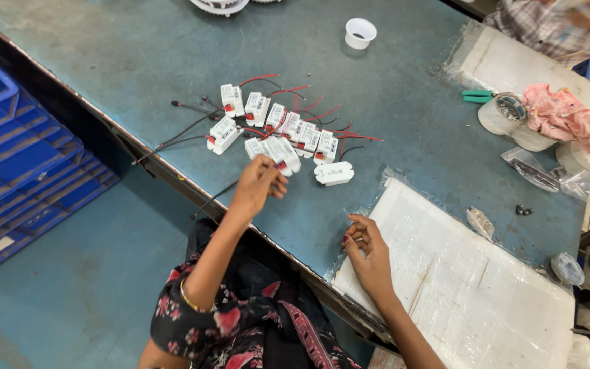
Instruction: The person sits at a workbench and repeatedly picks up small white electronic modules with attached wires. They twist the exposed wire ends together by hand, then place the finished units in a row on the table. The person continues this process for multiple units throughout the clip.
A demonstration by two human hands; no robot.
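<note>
Head view, looking down on a worn blue-green tabletop (138,61). The left hand (257,184) is raised over the near edge, its fingers pinched on a small white rectangular plastic module (281,154) with a red patch; the fingers cover the module's lower end, so its full outline cannot be made out. What shows of its long axis runs from the hand up and to the right, toward the far side of the tabletop. The right hand (367,253) rests on the near corner of a white slab wrapped in clear plastic film (472,287), fingers curled and narrow, holding nothing that can be seen.

Just beyond the held module lies a loose row of like white rectangular modules with red and black wire leads (274,119), running from upper left to lower right; most red leads trail toward the far right, and the black leads trail left to the table edge. One wider white module without visible leads (334,173) lies apart, near the slab. A white plastic ring (360,33) stands farther off.

At the right, partly cut off, are rolls of pale tape (507,116), green-handled cutters (478,96), a crumpled pink cloth (565,116) and small clear bags (541,171) whose contents are too small to tell. Stacked blue plastic crates (15,164) sit on the floor at left. Another person's checked sleeve (534,24) is cut by the top edge.
</note>
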